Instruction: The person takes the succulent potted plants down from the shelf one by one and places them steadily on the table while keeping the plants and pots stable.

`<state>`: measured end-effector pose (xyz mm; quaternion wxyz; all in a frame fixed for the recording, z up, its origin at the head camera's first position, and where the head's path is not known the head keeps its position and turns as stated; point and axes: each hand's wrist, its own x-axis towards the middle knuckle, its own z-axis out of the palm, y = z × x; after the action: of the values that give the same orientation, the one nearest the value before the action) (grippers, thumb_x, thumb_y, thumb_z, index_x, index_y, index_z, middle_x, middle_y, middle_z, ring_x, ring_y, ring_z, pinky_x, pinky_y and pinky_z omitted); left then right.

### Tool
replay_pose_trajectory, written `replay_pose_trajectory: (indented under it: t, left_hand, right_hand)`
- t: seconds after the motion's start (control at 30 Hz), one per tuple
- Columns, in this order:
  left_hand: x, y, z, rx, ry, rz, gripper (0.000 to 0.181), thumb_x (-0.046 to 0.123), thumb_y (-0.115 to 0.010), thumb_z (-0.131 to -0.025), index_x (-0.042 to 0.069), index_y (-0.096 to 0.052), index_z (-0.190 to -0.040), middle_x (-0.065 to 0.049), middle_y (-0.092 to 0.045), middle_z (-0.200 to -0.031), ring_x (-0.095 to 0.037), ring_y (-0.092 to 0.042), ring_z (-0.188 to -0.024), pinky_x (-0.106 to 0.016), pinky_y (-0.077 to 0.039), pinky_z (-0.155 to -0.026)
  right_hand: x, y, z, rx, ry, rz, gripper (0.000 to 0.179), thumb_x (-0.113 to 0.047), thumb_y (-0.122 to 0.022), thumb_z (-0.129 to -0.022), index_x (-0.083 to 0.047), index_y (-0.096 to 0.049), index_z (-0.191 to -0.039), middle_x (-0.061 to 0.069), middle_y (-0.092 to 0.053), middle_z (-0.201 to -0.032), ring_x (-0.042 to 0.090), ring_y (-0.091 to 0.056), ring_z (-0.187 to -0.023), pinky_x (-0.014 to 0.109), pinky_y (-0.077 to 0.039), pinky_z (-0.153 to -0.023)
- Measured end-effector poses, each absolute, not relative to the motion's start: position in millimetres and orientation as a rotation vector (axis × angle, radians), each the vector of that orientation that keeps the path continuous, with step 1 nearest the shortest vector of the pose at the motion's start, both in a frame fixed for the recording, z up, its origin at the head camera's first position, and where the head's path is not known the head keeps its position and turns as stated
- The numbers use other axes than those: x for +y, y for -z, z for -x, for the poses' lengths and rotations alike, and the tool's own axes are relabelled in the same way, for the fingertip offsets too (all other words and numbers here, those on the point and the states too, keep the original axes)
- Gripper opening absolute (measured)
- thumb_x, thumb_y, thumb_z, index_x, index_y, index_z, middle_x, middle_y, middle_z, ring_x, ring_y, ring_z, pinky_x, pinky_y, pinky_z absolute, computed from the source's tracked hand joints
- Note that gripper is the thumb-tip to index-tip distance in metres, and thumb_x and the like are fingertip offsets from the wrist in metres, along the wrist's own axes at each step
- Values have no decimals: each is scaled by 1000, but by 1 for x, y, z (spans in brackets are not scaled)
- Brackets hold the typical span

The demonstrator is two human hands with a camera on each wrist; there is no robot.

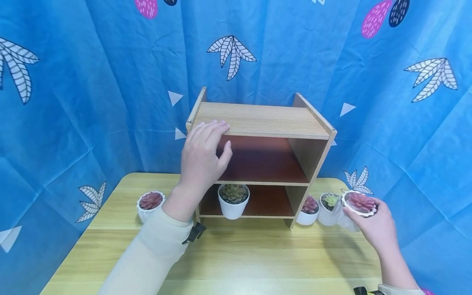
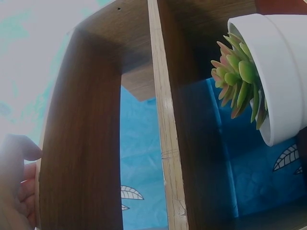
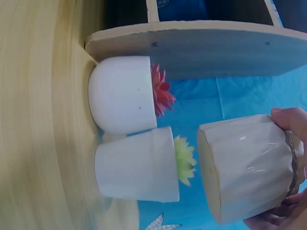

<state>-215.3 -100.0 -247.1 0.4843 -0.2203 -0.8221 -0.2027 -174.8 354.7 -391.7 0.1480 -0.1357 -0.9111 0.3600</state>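
Note:
A wooden shelf unit (image 1: 258,119) stands on the table. My left hand (image 1: 202,153) is at its upper left, straight fingers over the front edge of the top board and thumb apart. In the left wrist view the left fingers (image 2: 28,196) lie along that edge. On the right, my right hand (image 1: 381,227) grips a white potted succulent (image 1: 360,203) with pink leaves by its rim. The right wrist view shows this pot (image 3: 247,167) raised off the table, its base towards the tabletop. A green potted succulent (image 1: 233,200) sits at the front of the bottom shelf.
Beside the unit's right side stand a red potted succulent (image 1: 309,211) and a light green one (image 1: 327,209), close together. Another pink potted succulent (image 1: 150,204) is on the left of the wooden table (image 1: 239,254). Blue patterned curtain (image 1: 276,49) surrounds the table behind.

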Motion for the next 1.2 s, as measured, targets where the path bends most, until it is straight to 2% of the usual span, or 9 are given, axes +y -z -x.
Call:
replay_pose_trajectory:
  t: [0.13, 0.67, 1.2]
  left_hand:
    - [-100, 247, 216, -2004, 493, 536, 35, 22, -64, -93, 8, -68, -125, -7, -67, -130, -25, -56, -128, -38, -31, -117]
    - [-100, 247, 215, -2018, 473, 530, 36, 23, -63, -94, 8, -68, -126, -7, -66, -131, -24, -55, -129, -38, -31, -118]
    - [-99, 247, 214, -2029, 452, 528, 36, 22, -62, -94, 8, -67, -127, -8, -66, -132, -24, -55, -130, -38, -30, -118]
  right_hand:
    - [361, 393, 178, -2611, -1048, 427, 112, -52, -80, -80, 12, -22, -150, 42, -36, -142, 59, -38, -126, 73, -34, -97]
    - [377, 393, 186, -2516, -1109, 541, 111, -45, -82, -80, 9, -19, -153, 38, -30, -149, 56, -34, -133, 70, -30, -106]
    - [391, 401, 197, -2483, -1068, 655, 111, -50, -79, -80, 5, -17, -155, 34, -26, -153, 54, -32, -134, 67, -30, -107]
